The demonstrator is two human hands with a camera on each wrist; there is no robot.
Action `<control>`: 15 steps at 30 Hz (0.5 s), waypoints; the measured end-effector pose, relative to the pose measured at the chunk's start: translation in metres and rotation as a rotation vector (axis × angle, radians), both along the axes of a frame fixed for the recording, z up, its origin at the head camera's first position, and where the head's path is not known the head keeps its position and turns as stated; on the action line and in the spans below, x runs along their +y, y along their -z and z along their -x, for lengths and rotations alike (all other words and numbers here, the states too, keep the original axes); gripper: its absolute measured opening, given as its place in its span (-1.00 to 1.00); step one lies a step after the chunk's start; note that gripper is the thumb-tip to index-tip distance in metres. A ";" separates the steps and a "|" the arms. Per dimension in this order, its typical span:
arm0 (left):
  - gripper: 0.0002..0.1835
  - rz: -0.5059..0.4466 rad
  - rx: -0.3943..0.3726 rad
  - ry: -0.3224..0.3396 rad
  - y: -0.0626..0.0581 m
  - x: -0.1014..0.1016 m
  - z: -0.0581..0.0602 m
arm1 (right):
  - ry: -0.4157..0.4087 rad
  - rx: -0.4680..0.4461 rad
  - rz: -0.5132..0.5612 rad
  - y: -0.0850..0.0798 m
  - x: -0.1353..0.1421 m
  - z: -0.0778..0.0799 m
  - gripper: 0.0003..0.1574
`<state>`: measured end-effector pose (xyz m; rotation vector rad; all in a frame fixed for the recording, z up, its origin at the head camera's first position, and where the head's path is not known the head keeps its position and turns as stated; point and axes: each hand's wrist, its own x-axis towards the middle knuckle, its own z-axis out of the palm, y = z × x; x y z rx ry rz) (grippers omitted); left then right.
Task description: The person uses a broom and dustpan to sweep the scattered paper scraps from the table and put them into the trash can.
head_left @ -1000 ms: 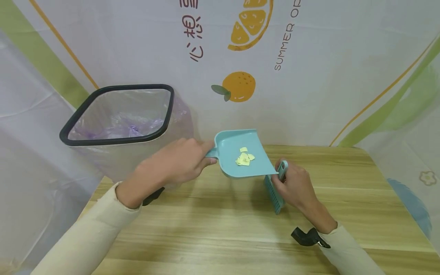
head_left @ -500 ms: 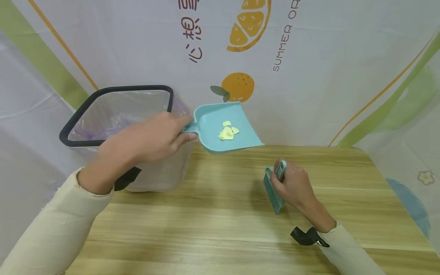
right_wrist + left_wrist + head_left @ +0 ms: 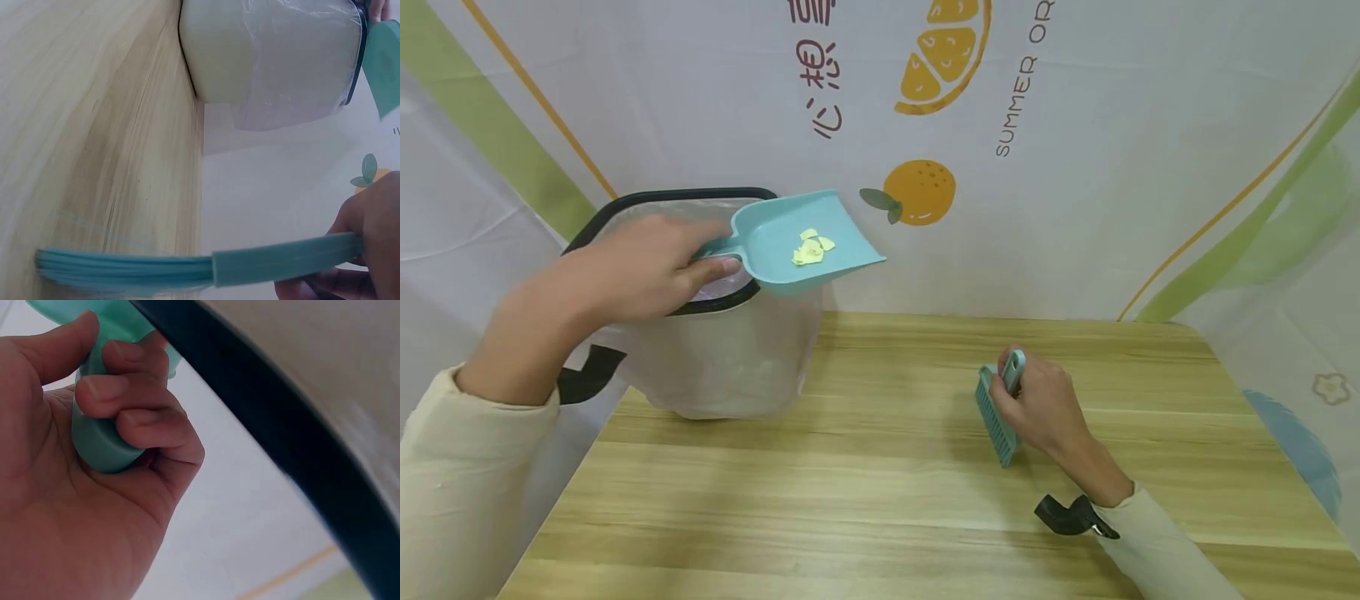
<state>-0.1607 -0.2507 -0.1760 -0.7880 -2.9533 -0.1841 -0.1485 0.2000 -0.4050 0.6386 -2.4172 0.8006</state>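
My left hand [image 3: 632,262] grips the handle of a light blue dustpan [image 3: 775,258], its fingers curled round the handle [image 3: 103,447] in the left wrist view. Several pale yellow scraps [image 3: 810,248] lie on the pan, which is held nearly level. Hand and pan overlap the dark rim of a lined trash bin [image 3: 722,358] in the head view. On the right, my right hand [image 3: 1045,404] holds a matching blue hand brush [image 3: 996,421] by its handle. The brush's bristles [image 3: 119,270] point down to the wooden table in the right wrist view.
The bin stands at the back left of the wooden table [image 3: 865,483], with a clear purple-tinted bag over its rim. Behind the table hangs a white curtain [image 3: 1075,208] printed with fruit and lettering. Black wrist mounts [image 3: 1071,517] sit on both forearms.
My left hand has carried the dustpan with its scraps up and to the left, from over the table to the bin's rim. The right hand and brush have stayed in place.
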 end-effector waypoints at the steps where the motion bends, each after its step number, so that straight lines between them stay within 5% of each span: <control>1: -0.85 0.003 0.009 -0.010 0.000 -0.006 -0.001 | -0.001 0.000 0.000 0.000 0.000 0.000 -0.86; 15: -0.63 0.046 -0.073 -0.209 0.004 -0.083 -0.005 | -0.004 0.013 0.006 0.000 0.000 0.000 -0.85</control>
